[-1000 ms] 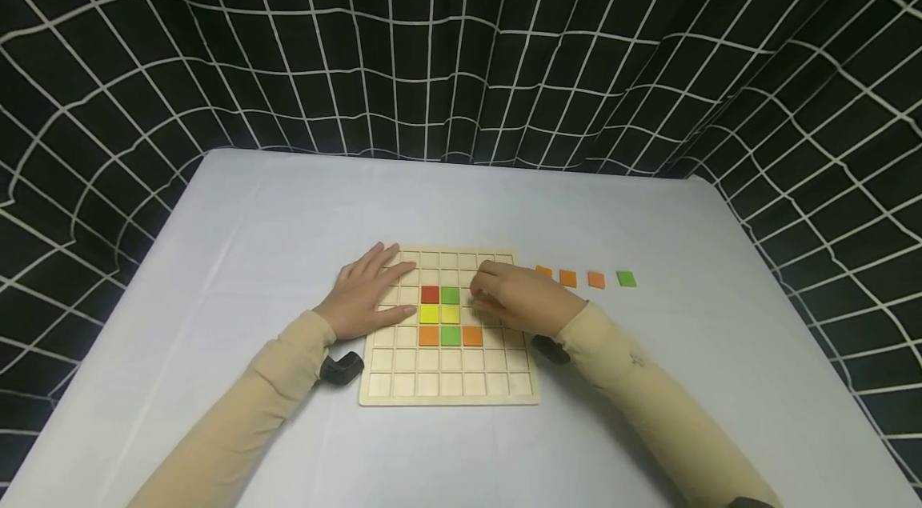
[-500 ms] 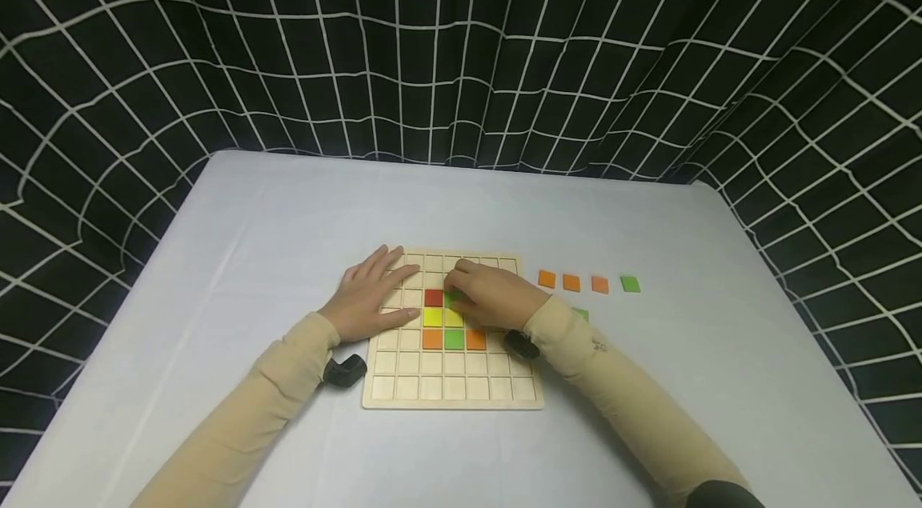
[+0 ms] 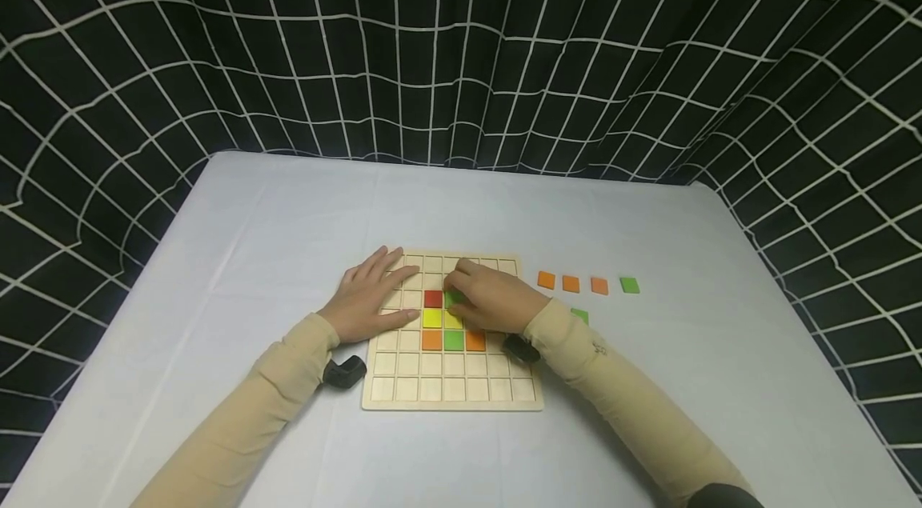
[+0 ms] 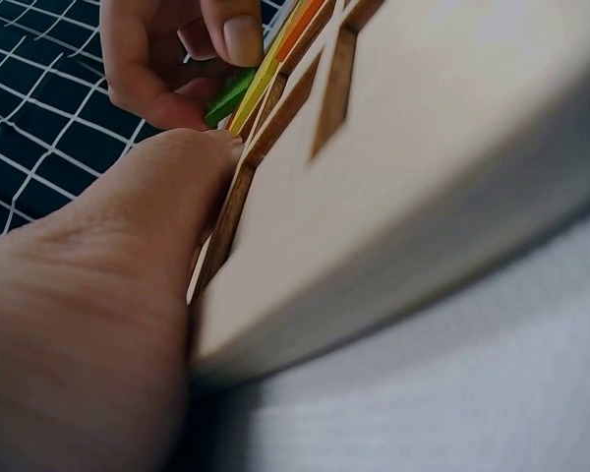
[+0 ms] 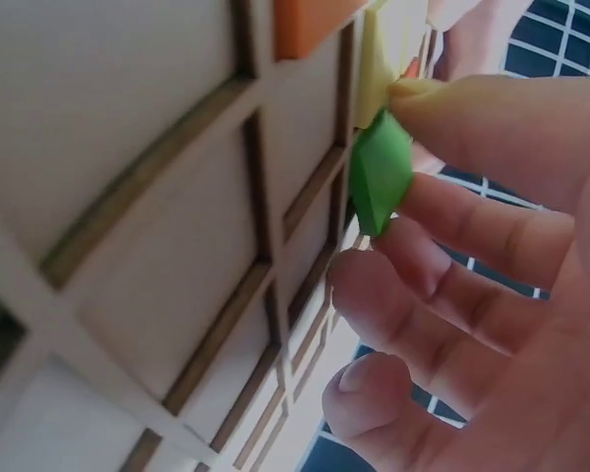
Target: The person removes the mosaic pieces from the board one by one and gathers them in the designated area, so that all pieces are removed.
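Observation:
A square wooden grid board [image 3: 452, 390] lies on the table. My left hand [image 3: 363, 296] rests flat on its left side, fingers spread. My right hand [image 3: 497, 296] is over the middle of the board. Its thumb and index finger pinch a green tile [image 5: 382, 172], which tilts out of its cell in the right wrist view. Beside that tile sit a red tile [image 3: 433, 298] and a yellow tile [image 3: 432, 318]; another yellow tile [image 3: 453, 322] is partly covered by the hand. The nearer row holds an orange tile [image 3: 431, 340], a green one and another orange one.
Right of the board, a row of loose tiles has two orange tiles [image 3: 547, 280], a paler orange tile [image 3: 599, 286] and a green tile [image 3: 630, 285]. Another green tile [image 3: 579, 316] lies closer, partly behind the right sleeve. A black curtain with white grid lines [image 3: 446, 52] surrounds the table.
My right hand has moved left from the cells beside the tiles onto the upper green tile. The loose tiles on the right show more fully. My left hand stays on the board.

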Motion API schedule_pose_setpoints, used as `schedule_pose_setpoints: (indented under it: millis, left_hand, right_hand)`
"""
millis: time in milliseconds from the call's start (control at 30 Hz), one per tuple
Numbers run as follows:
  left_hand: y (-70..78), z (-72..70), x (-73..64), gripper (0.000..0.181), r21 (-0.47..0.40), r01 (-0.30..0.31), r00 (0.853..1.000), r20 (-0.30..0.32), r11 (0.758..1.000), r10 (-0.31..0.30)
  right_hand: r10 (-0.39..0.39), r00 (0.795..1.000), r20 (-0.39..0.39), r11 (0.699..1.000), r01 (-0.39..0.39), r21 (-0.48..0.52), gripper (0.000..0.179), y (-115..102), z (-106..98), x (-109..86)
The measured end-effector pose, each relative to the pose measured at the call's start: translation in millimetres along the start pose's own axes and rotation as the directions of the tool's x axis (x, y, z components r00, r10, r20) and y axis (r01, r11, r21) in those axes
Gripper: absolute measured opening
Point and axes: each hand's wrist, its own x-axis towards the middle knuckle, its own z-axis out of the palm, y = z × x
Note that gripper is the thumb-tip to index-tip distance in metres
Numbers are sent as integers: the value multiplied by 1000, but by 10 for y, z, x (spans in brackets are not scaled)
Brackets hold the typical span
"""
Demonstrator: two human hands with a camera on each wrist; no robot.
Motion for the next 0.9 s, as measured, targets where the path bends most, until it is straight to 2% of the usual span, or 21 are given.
schedule_pose_setpoints:
  millis: [233, 467, 633, 900]
  left_hand:
    - [19, 1, -1, 71, -11, 4, 1000, 2, 1000, -4]
    - [-2, 16, -6, 70, -11, 5, 1000, 2, 1000, -5]
    - [-25, 25, 3, 71, -17, -7, 1000, -4, 1000, 7]
    - [-15, 13, 0, 72, -26, -5, 1000, 8, 1000, 5]
  right_hand:
    - [25, 1000, 13, 1000, -25, -12, 33, -2, 14, -20]
    - [20, 998, -64, 1000, -20, 1, 25, 33, -84, -136]
    - [57, 995, -82, 998, -58, -1, 23, 140, -136, -342]
    - [121, 986, -113, 993, -121, 7, 25, 396, -162, -818]
